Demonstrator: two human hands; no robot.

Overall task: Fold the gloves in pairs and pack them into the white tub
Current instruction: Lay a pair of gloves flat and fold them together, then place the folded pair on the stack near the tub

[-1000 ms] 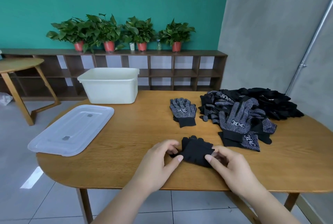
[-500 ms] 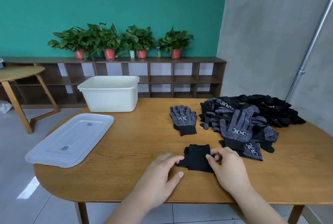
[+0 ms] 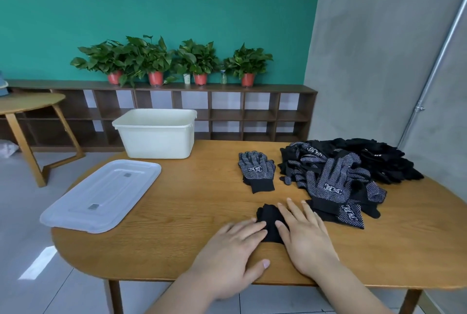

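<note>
A folded black glove pair point(image 3: 270, 220) lies on the wooden table point(image 3: 202, 202) near its front edge. My right hand point(image 3: 305, 235) presses flat on its right half with straight fingers. My left hand point(image 3: 232, 255) lies flat beside it, fingertips touching the pair's left edge. A dotted glove pair point(image 3: 256, 171) lies flat further back. A heap of black dotted gloves point(image 3: 348, 172) covers the table's right side. The white tub point(image 3: 156, 133) stands at the table's back left, its inside hidden from here.
A clear plastic lid point(image 3: 101, 195) lies on the table's left end, overhanging the edge. A second wooden table point(image 3: 30, 104) stands at the far left. A low shelf with potted plants point(image 3: 156, 61) runs along the green wall. A grey wall lies right.
The glove pair has been folded smaller. Both hands went from pinching its edges to lying flat, the right hand now pressing on top of it.
</note>
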